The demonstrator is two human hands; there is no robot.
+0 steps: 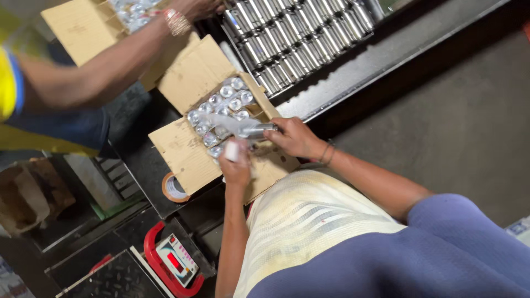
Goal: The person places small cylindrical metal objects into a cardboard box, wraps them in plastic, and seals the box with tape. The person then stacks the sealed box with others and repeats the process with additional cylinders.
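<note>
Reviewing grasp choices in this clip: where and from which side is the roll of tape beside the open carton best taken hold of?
Grip the roll of tape across its outer rim, coming from above. It appears to lie flat on the dark bench with its hole upward, and its side nearest the cardboard carton is crowded by a flap, so the far side is probably freer.

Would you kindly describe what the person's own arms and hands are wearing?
Both hands are bare, ungloved. The right hand has thin dark bands at the wrist and a blue-purple short sleeve on the upper arm. The left hand shows no wristwear; that arm is uncovered to the frame's edge.
</note>
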